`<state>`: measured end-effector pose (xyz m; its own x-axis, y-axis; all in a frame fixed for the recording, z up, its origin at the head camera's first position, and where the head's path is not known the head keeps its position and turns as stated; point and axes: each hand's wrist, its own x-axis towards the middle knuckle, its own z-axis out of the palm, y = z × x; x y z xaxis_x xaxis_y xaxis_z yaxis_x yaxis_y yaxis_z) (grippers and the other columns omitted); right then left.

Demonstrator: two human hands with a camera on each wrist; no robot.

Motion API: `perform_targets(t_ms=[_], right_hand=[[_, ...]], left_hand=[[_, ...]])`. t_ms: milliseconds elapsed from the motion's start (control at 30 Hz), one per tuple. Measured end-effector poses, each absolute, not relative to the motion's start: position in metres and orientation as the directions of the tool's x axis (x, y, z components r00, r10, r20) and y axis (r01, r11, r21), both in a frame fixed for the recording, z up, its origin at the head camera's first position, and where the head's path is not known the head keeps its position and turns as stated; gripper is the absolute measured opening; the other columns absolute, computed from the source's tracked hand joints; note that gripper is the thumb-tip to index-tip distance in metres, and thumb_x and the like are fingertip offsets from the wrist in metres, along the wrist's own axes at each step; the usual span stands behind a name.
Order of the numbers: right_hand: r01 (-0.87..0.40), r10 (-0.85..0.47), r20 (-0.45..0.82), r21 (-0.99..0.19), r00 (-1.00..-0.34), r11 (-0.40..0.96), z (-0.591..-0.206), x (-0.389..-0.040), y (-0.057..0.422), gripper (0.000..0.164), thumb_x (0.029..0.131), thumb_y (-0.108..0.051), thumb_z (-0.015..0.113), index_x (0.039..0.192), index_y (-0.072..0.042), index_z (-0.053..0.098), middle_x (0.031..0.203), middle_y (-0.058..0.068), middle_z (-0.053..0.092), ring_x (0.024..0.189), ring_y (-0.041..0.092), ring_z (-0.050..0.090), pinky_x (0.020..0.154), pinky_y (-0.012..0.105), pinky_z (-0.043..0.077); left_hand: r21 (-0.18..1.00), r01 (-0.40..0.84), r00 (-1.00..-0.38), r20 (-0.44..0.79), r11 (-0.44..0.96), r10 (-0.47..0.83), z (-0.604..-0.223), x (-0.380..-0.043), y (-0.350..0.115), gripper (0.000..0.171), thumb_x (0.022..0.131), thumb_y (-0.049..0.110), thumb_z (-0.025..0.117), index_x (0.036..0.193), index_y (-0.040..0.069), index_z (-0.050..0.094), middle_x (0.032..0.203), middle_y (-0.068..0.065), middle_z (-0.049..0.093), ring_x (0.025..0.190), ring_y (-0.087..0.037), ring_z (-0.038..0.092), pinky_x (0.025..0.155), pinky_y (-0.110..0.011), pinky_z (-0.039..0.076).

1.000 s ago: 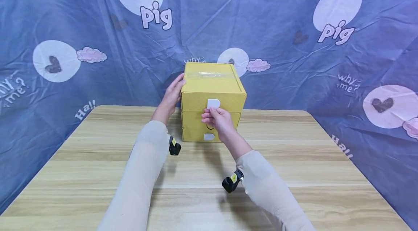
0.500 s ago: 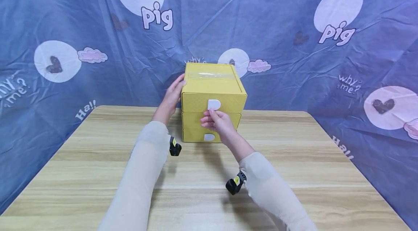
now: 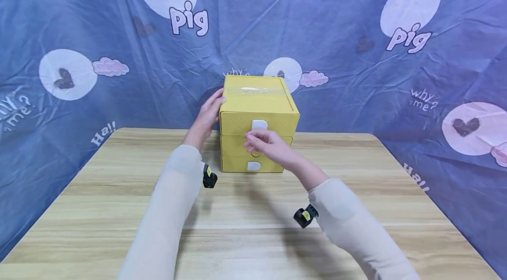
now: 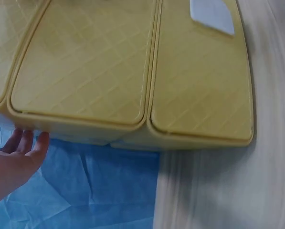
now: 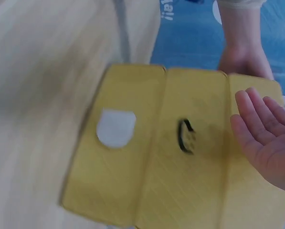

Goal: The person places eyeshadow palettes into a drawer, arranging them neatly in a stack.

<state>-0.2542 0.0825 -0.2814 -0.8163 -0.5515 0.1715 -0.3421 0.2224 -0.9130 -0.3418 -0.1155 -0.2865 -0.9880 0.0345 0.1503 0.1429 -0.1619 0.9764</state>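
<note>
A yellow drawer box (image 3: 256, 106) with three stacked drawers stands upright toward the back of the table. Its top drawer carries a white tab (image 3: 259, 125), and the bottom drawer has a similar white tab (image 5: 115, 128). A dark curved mark (image 5: 185, 136) shows on the middle drawer. Against the box's upper left side rests my left hand (image 3: 207, 117), fingertips (image 4: 41, 143) touching the wall. My right hand (image 3: 273, 145) hovers in front of the drawer fronts, just below the top tab. Its fingers look loosely extended in the right wrist view, holding nothing. All drawers appear closed.
The wooden table (image 3: 130, 192) extends around the box on both sides and in front. Behind it hangs a blue printed cloth (image 3: 245, 16), close to the box's back. Black wrist cameras (image 3: 305, 216) sit under both sleeves.
My right hand has let go of the top drawer's white tab and turned, its forearm swinging to the right. The left hand and the box have stayed in place.
</note>
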Motion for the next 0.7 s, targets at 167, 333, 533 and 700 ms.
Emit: perform_targets(t_ms=[167,333,533,700], right_hand=[[-0.451,-0.526,0.241,-0.834,-0.816,0.318,-0.260,-0.254,0.099,0.034,0.091,-0.014,0.044,0.116,0.009,0.046,0.103,0.022,0.055,0.093,0.033,0.052,0.084,0.037,0.038],[-0.506,-0.460,0.296,-0.739,-0.837,0.444,-0.238,-0.256,0.116,0.038,0.090,-0.022,0.046,0.118,0.004,0.047,0.110,0.015,0.054,0.098,0.025,0.051,0.084,0.034,0.038],[-0.517,-0.379,0.354,-0.643,-0.855,0.565,-0.216,-0.262,0.132,0.049,0.088,-0.029,0.049,0.126,-0.001,0.040,0.127,0.013,0.041,0.113,0.027,0.040,0.091,0.038,0.031],[-0.468,-0.347,0.315,-0.549,-0.883,0.693,-0.208,-0.271,0.149,0.066,0.085,-0.041,0.049,0.136,-0.007,0.026,0.139,0.010,0.022,0.126,0.023,0.015,0.098,0.041,0.015]], left_hand=[[0.988,0.151,-0.986,0.152,-0.008,0.068,-0.277,-0.342,-0.121,0.048,0.087,0.026,0.048,0.133,0.019,0.036,0.135,-0.004,0.030,0.115,-0.020,0.036,0.091,-0.040,0.030],[0.952,0.216,-0.973,0.191,0.218,0.128,-0.266,-0.338,-0.127,0.048,0.089,0.024,0.046,0.134,0.012,0.034,0.131,-0.012,0.036,0.116,-0.021,0.034,0.093,-0.034,0.027],[0.812,0.366,-0.930,0.298,0.454,0.217,-0.250,-0.327,-0.133,0.046,0.090,0.027,0.044,0.130,0.006,0.039,0.130,-0.011,0.039,0.117,-0.021,0.034,0.094,-0.032,0.027],[0.592,0.431,-0.901,0.312,0.681,0.300,-0.239,-0.315,-0.138,0.059,0.088,0.044,0.039,0.134,0.009,0.032,0.137,-0.010,0.026,0.124,-0.024,0.021,0.098,-0.041,0.016]])
